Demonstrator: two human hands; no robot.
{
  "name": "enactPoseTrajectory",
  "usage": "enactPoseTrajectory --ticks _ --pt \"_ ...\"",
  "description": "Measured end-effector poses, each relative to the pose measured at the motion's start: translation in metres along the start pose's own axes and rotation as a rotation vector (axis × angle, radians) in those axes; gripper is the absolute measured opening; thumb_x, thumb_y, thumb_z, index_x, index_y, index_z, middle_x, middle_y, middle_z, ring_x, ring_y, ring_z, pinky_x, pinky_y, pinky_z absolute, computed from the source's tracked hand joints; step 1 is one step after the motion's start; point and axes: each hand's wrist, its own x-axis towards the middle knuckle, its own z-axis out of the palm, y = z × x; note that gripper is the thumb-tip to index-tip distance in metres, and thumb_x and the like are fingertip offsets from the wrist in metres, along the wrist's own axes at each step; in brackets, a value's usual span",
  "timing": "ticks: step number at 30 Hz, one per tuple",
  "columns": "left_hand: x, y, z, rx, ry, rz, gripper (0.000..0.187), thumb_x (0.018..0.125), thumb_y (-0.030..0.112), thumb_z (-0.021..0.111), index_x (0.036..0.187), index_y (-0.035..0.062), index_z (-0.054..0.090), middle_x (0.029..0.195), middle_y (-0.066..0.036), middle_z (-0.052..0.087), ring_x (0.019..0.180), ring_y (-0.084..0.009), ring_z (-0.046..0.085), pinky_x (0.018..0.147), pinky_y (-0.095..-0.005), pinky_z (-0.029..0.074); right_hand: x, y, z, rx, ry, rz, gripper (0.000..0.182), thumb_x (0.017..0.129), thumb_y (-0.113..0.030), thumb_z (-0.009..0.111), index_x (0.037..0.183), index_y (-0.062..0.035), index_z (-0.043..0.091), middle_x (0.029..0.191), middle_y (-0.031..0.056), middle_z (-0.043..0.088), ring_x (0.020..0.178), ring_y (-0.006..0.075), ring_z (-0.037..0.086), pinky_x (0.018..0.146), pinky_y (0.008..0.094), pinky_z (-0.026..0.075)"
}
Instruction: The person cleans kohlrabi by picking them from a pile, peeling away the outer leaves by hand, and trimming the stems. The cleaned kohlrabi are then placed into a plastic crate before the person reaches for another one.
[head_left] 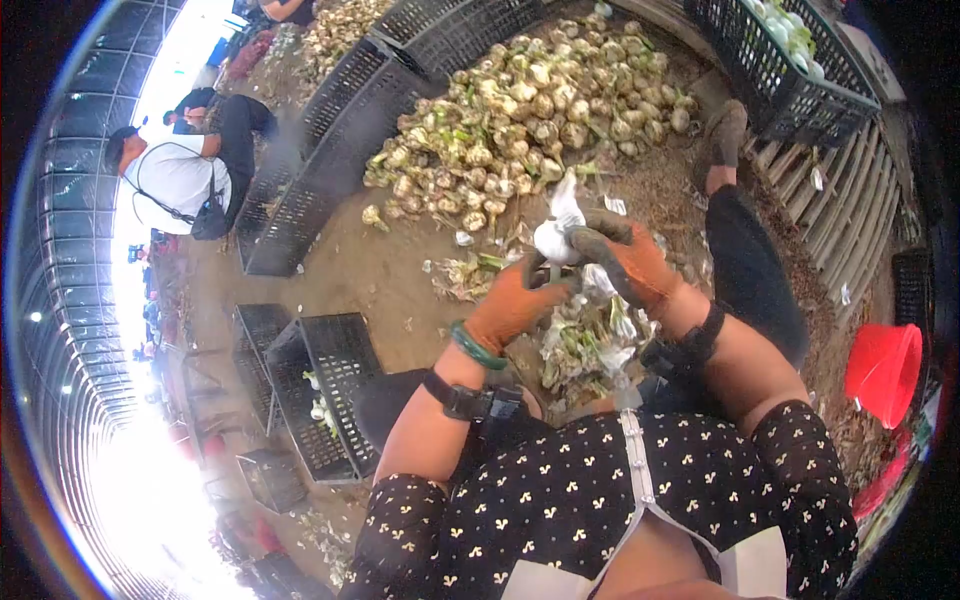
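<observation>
Between my two gloved hands is a white, peeled-looking bulb (553,240) with a pale stalk pointing up. My left hand (519,302), in an orange glove, has its fingers bent against the bulb's lower left side. My right hand (628,258), in an orange glove with dark, dirty fingertips, pinches the bulb from the right. Below the hands, a heap of peeled skins and leaves (580,345) lies near my lap. Beyond them spreads a large pile of unpeeled bulbs (540,100) with dirty skins.
Black crates (335,130) border the pile on the left. Another crate (345,420) at lower left holds a few white bulbs. A crate (815,100) of white bulbs stands at upper right. A red bucket (884,375) is at far right. A person (185,185) sits at upper left.
</observation>
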Motion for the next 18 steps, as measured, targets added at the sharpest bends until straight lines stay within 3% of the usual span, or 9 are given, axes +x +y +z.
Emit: enactPoseTrajectory --ticks 2,3,5,7,9,11,13,15,18 --pt "-0.001 0.003 0.015 0.348 0.108 0.141 0.033 0.075 0.014 0.063 0.106 0.0009 0.058 0.096 -0.010 0.064 0.086 -0.0199 0.061 0.077 -0.0308 0.047 -0.005 0.000 0.004 0.014 0.041 0.032 0.025 0.083 -0.021 0.059 0.100 -0.0029 0.060 0.095 0.0054 0.062 0.088 0.0125 0.056 0.078 0.0270 0.045" --pt "-0.001 0.000 0.015 0.346 0.104 0.131 0.033 0.075 0.014 0.063 0.106 0.0009 0.058 0.096 -0.010 0.064 0.086 -0.0199 0.061 0.077 -0.0308 0.047 -0.006 0.000 0.006 0.023 0.079 0.054 0.026 0.084 -0.022 0.058 0.102 -0.0028 0.059 0.093 0.0049 0.062 0.086 0.0128 0.057 0.077 0.0276 0.046" --pt "0.005 -0.011 0.012 0.099 0.143 0.403 0.025 0.074 0.005 0.061 0.098 0.0028 0.062 0.096 -0.009 0.065 0.088 -0.0202 0.061 0.078 -0.0324 0.046 0.007 0.006 -0.003 0.653 0.174 0.064 0.029 0.087 -0.023 0.054 0.108 -0.0035 0.052 0.088 0.0061 0.057 0.079 0.0172 0.058 0.074 0.0323 0.051" --pt "0.007 -0.018 0.006 0.055 0.129 0.363 0.026 0.073 0.005 0.062 0.100 0.0033 0.062 0.097 -0.010 0.065 0.089 -0.0189 0.060 0.079 -0.0317 0.046 0.014 -0.006 -0.024 0.636 0.209 -0.032 0.029 0.087 -0.024 0.054 0.108 -0.0039 0.050 0.087 0.0065 0.055 0.080 0.0188 0.059 0.072 0.0338 0.052" --pt "0.007 -0.021 0.004 0.096 0.183 0.423 0.029 0.073 0.005 0.062 0.102 0.0020 0.061 0.097 -0.010 0.064 0.090 -0.0191 0.060 0.080 -0.0312 0.045 0.011 -0.020 -0.027 0.296 0.282 0.104 0.038 0.084 -0.029 0.058 0.110 -0.0032 0.050 0.090 0.0114 0.059 0.083 0.0254 0.061 0.071 0.0374 0.051" --pt "0.003 -0.023 0.000 0.095 0.231 0.368 0.030 0.074 0.008 0.063 0.103 0.0009 0.060 0.098 -0.011 0.064 0.090 -0.0204 0.060 0.079 -0.0316 0.046 0.015 -0.002 -0.037 -1.194 -0.106 0.140 0.048 0.077 -0.029 0.063 0.114 -0.0022 0.048 0.099 0.0179 0.059 0.087 0.0322 0.060 0.074 0.0409 0.049" --pt "0.004 -0.019 0.000 0.100 0.291 0.305 0.034 0.074 0.015 0.064 0.104 -0.0006 0.059 0.097 -0.013 0.064 0.090 -0.0223 0.061 0.078 -0.0323 0.046 0.006 0.012 -0.034 -1.506 -0.223 0.165 0.074 0.068 -0.025 0.069 0.130 -0.0055 0.035 0.120 0.0186 0.050 0.107 0.0334 0.051 0.088 0.0390 0.043" --pt "0.009 -0.020 0.002 0.135 0.313 0.272 0.036 0.075 0.019 0.064 0.103 -0.0029 0.059 0.095 -0.016 0.064 0.088 -0.0234 0.062 0.076 -0.0330 0.046 0.000 -0.002 -0.030 -1.297 -0.309 0.234 0.083 0.065 -0.033 0.072 0.133 -0.0080 0.031 0.128 0.0212 0.042 0.117 0.0335 0.042 0.097 0.0391 0.035" --pt "0.004 -0.010 0.013 0.446 0.196 0.202 0.037 0.077 0.021 0.061 0.107 -0.0002 0.056 0.095 -0.019 0.063 0.090 -0.0286 0.062 0.074 -0.0348 0.047 0.006 0.022 -0.026 -0.743 -0.242 -0.179 0.102 0.065 -0.042 0.074 0.139 -0.0106 0.012 0.133 0.0223 0.035 0.121 0.0350 0.036 0.100 0.0421 0.031"
